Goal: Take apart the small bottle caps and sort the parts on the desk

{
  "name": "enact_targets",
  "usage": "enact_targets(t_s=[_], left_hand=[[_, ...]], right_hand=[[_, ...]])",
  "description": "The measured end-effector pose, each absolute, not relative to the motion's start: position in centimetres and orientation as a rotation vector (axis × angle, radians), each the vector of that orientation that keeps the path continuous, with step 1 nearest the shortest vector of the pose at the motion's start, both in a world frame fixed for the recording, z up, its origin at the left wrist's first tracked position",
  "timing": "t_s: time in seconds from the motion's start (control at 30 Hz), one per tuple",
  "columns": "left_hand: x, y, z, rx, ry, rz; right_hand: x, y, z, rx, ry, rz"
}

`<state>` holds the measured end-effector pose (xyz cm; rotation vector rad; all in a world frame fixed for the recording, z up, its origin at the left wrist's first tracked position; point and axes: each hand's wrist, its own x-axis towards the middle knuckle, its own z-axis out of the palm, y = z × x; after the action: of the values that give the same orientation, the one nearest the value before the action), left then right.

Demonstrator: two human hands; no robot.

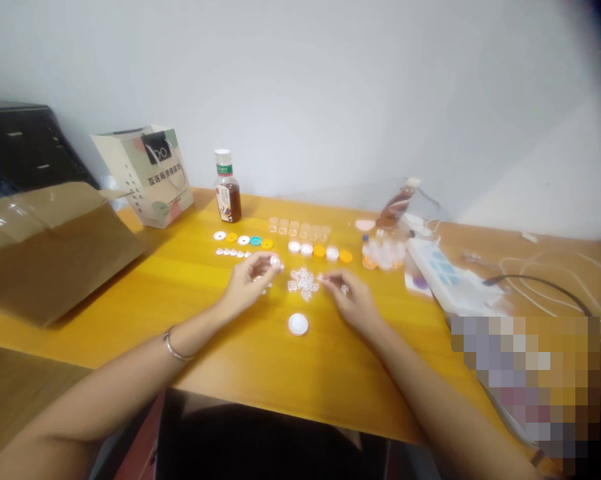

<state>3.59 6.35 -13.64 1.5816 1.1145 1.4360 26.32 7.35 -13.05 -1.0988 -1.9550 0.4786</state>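
Forearms (130, 388) — left grip (245, 280) pinching white piece (275, 261), right grip (353, 298) by pale pile (303, 281) — hold unclear

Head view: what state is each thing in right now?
Left hand: pinching small white piece
Right hand: beside heap, grip unclear
Heap of small pieces: loose
White disc: flat, apart from heap
Colored discs: two rows
Clear cups: lined up
Left bottle: upright, capped
Right bottle: appears tilted, capped
Paper bag: standing
Cardboard box: opening unclear
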Motion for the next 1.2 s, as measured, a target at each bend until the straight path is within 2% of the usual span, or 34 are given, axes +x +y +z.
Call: enact_targets(t_s=[0.33,0.93,1.2], left_hand=[[4.1,5.8,-14.3,1.749,1.141,1.302],[4.5,5.2,-14.2,1.926,1.051,1.140],[5.1,4.7,-14.3,1.932,0.956,1.046]], right_hand=[[25.9,8.0,-14.3,-1.050,-2.193,0.534],[25.6,7.3,-13.5,-1.106,-2.077,0.527],[24.4,5.8,-12.7,-1.032,-1.971,0.654]])
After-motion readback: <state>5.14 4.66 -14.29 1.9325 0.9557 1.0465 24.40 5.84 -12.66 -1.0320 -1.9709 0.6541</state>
